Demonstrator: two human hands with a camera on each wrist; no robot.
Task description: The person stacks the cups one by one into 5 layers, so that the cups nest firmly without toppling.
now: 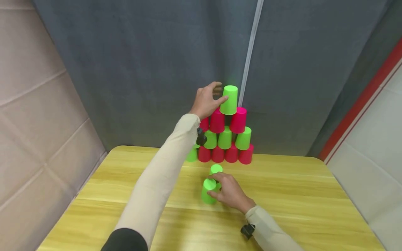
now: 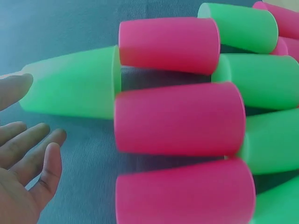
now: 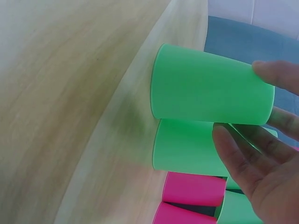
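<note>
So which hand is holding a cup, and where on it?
The right hand holds a green cup standing upside down on the table, fingers round its side near the top. The left hand only touches the top green cup, fingers spread.

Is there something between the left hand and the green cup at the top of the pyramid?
Nothing visible stands between them. The left hand is right beside the top green cup, its thumb at the cup's side. The wrist view shows open fingers and only grey curtain beside the cup.
</note>
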